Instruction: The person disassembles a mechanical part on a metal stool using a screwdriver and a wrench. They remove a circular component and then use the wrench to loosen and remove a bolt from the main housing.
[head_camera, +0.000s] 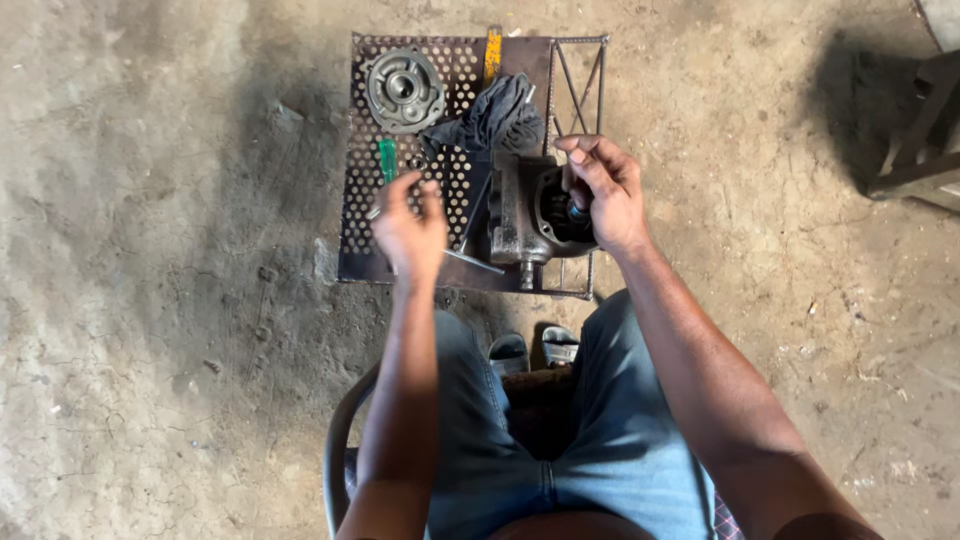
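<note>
A dark cast-metal housing (522, 215) with a round opening stands on a low perforated metal stand (362, 215). My right hand (605, 190) rests on the housing's right side, fingers curled into the opening around a small dark part. My left hand (410, 230) hovers above the stand left of the housing, fingers loosely bent with something small between the tips; I cannot tell what. A green-handled screwdriver (387, 160) lies just beyond that hand. A round grey flange cover (403, 90) lies at the stand's far left. A dark rag (495, 118) is bunched behind the housing.
A thin metal rod (478, 262) lies on the stand near its front edge. A yellow strip (492, 55) sits at the far edge. The stand's right part is an open wire frame (580, 90). Dirt floor surrounds it. A dark frame (915, 140) stands at right.
</note>
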